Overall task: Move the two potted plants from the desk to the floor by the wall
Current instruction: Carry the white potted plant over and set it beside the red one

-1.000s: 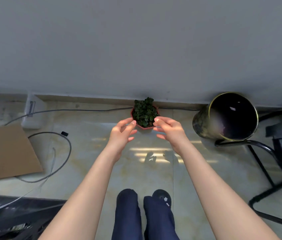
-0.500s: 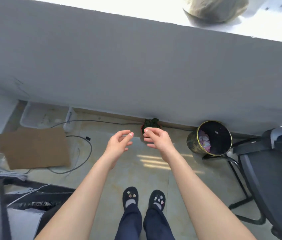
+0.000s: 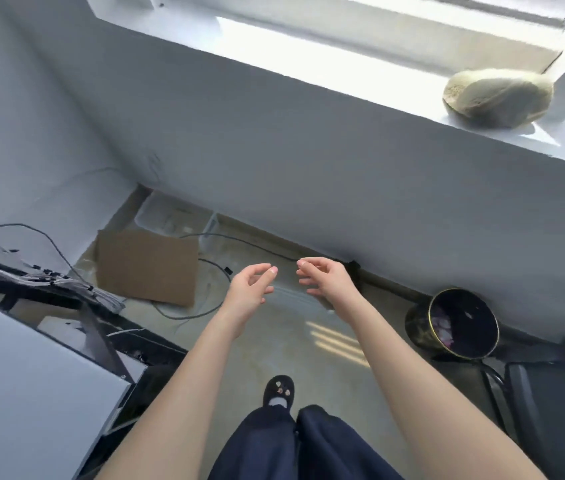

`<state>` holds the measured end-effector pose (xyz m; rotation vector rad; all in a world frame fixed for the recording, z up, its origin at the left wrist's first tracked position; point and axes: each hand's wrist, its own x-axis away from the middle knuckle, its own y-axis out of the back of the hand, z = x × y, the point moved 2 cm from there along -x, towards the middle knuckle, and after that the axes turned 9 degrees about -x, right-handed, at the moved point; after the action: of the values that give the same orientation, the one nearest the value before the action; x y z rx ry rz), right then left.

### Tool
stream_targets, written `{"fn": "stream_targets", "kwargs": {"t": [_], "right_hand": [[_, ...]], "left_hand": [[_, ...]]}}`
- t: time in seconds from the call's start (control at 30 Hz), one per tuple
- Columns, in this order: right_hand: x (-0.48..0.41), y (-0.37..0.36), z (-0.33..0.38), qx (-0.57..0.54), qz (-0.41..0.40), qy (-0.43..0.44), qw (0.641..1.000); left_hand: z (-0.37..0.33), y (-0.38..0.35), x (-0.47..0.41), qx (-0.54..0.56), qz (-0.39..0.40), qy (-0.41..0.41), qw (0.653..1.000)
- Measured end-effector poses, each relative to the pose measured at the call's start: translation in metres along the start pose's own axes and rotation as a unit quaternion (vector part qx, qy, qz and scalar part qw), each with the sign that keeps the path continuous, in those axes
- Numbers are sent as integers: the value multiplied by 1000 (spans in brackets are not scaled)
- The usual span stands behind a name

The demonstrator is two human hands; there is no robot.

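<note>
Bare forearms — dark navy trousers (image 3: 295, 445), black slipper (image 3: 278, 389).

Below you: brown cardboard sheet (image 3: 147, 266) flat on floor (image 3: 326, 368), clear plastic bin (image 3: 173, 218) behind it at wall (image 3: 274, 161). Black cable (image 3: 205, 308) loops beside cardboard. To your right: dark gold-rimmed waste bin (image 3: 454, 323) (pink scraps inside). Pale rounded lump (image 3: 497, 97) on windowsill (image 3: 326, 64).

Brown cardboard (image 3: 147, 266), black gold-rimmed bin (image 3: 454, 322), grey wall (image 3: 274, 161).
</note>
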<state>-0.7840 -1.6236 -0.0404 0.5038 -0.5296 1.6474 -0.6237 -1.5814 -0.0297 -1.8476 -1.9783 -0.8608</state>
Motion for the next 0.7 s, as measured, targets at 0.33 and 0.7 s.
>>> {"fn": "stream_targets", "kwargs": {"t": [0.33, 0.7], "right_hand": [[35, -54, 6, 95, 152, 15, 984], [96, -106, -36, 209, 298, 13, 931]], "left_hand": [[33, 26, 80, 80, -134, 39, 987], [106, 33, 194, 184, -279, 71, 940]]}}
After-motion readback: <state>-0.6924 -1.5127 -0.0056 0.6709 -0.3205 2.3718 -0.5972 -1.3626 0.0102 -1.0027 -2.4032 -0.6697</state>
